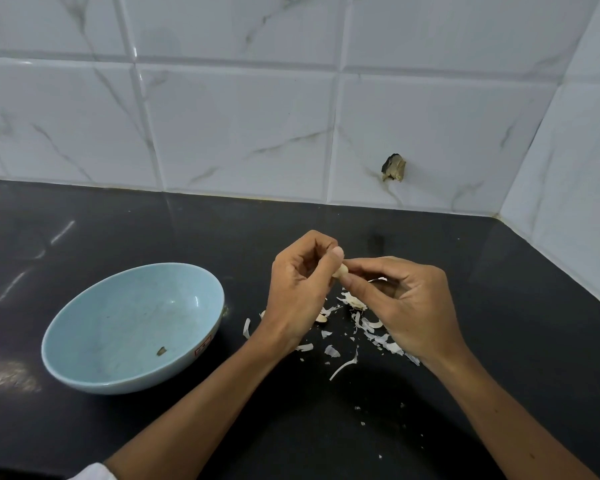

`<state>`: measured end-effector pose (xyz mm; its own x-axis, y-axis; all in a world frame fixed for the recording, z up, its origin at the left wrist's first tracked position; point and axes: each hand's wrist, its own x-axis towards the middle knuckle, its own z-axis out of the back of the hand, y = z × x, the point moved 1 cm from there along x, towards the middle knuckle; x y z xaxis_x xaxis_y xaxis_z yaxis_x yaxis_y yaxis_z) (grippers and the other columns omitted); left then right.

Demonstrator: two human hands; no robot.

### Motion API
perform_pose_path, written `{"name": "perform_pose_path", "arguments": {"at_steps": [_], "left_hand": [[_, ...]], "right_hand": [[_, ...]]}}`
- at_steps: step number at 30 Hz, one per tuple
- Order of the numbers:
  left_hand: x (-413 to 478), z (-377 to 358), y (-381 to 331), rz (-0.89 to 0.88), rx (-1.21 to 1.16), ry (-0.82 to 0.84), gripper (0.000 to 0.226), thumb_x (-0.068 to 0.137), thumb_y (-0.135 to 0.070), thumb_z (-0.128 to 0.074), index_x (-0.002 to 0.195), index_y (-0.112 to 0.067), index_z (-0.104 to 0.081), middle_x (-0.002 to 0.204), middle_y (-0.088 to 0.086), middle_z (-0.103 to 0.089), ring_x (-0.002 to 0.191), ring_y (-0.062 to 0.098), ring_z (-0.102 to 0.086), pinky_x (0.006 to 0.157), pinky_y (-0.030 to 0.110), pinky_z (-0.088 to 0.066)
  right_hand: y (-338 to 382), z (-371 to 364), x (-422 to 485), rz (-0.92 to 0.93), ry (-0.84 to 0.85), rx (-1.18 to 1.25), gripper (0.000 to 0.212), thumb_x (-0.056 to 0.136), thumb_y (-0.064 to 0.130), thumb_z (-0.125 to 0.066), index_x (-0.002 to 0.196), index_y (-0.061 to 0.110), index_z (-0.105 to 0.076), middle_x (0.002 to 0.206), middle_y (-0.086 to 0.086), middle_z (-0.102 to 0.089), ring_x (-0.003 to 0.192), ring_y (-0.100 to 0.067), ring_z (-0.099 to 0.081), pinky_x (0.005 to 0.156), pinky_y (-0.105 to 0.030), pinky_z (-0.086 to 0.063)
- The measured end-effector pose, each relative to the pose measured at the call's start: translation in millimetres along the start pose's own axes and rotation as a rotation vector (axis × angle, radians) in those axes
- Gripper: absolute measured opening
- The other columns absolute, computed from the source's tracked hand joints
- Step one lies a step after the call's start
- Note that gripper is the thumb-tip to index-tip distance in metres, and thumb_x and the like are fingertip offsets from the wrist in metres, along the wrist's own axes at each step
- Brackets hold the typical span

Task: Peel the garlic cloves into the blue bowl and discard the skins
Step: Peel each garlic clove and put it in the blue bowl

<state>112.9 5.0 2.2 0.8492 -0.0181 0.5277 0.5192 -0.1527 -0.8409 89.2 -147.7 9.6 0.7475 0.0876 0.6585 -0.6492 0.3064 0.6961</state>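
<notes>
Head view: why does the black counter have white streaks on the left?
Head view: those streaks on the glossy black stone counter look like glare from reflected light; the grout lines of the white marbled tile wall bend from wide-angle distortion.

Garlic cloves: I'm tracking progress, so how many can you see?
1 clearly: a garlic clove pinched between the left hand and right hand, above the skins. The blue bowl holds none, only a brown fleck. More may hide under the hands.
</notes>
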Motion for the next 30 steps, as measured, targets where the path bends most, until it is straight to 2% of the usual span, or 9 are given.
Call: {"name": "perform_pose_path", "arguments": {"at_steps": [6,10,13,18,21,24,30], "left_hand": [[0.7,2.2,0.5,0.038,-0.166,0.04,0.019,0.098,-0.016,-0.053,0.091,-0.005,-0.068,0.079,0.017,-0.061,0.067,0.024,-0.054,0.062,0.032,-0.049],[0.0,2.9,3.7,0.033,-0.124,0.036,0.016,0.096,-0.015,-0.06,0.097,-0.002,-0.07,0.08,0.018,-0.066,0.068,0.021,-0.06,0.065,0.032,-0.053],[0.0,2.8,5.9,0.037,-0.075,0.03,0.012,0.099,-0.011,-0.063,0.096,0.0,-0.068,0.077,0.013,-0.069,0.067,0.019,-0.063,0.068,0.032,-0.054],[-0.7,1.7,5.3,0.039,-0.067,0.031,0.01,0.097,-0.01,-0.064,0.095,-0.002,-0.069,0.078,0.006,-0.071,0.068,0.019,-0.065,0.068,0.03,-0.055],[-0.6,0.6,3.9,0.037,-0.062,0.017,0.012,0.094,-0.016,-0.066,0.093,-0.005,-0.069,0.078,0.006,-0.072,0.068,0.019,-0.066,0.068,0.03,-0.056],[-0.8,0.5,4.0,0.045,-0.063,0.009,0.009,0.096,-0.011,-0.066,0.091,-0.005,-0.069,0.079,0.007,-0.073,0.068,0.018,-0.067,0.067,0.027,-0.056],[-1.5,0.0,5.4,0.056,-0.052,0.017,0.015,0.096,-0.011,-0.068,0.09,0.003,-0.067,0.074,0.01,-0.072,0.064,0.02,-0.067,0.065,0.029,-0.056]], "right_hand": [[-2.5,4.1,2.2,-0.063,-0.063,0.051,0.017,0.087,0.019,-0.078,0.103,0.015,-0.079,0.091,0.006,-0.078,0.085,-0.017,-0.075,0.076,-0.032,-0.062],[-2.6,4.6,2.0,-0.019,-0.092,-0.016,0.018,0.088,0.015,-0.077,0.106,0.014,-0.077,0.09,0.007,-0.077,0.086,-0.015,-0.075,0.076,-0.03,-0.062],[0.0,4.5,2.1,0.087,-0.136,-0.134,0.024,0.089,0.012,-0.076,0.113,0.013,-0.074,0.091,0.01,-0.075,0.085,-0.007,-0.074,0.075,-0.021,-0.06],[0.3,4.4,0.5,0.297,-0.164,-0.354,0.019,0.089,0.004,-0.076,0.108,0.009,-0.077,0.096,0.005,-0.076,0.088,-0.003,-0.072,0.078,-0.018,-0.058],[0.2,3.6,0.1,0.328,-0.155,-0.389,0.019,0.091,0.006,-0.074,0.11,0.008,-0.076,0.098,0.004,-0.077,0.089,-0.004,-0.072,0.079,-0.016,-0.058],[-0.1,3.7,0.3,0.337,-0.155,-0.399,0.018,0.092,0.009,-0.073,0.109,0.008,-0.077,0.099,0.004,-0.077,0.09,-0.003,-0.072,0.08,-0.018,-0.058],[2.5,4.2,0.5,0.346,-0.171,-0.393,0.01,0.089,0.008,-0.078,0.099,0.007,-0.077,0.087,0.004,-0.076,0.08,-0.004,-0.071,0.072,-0.019,-0.058]]}}
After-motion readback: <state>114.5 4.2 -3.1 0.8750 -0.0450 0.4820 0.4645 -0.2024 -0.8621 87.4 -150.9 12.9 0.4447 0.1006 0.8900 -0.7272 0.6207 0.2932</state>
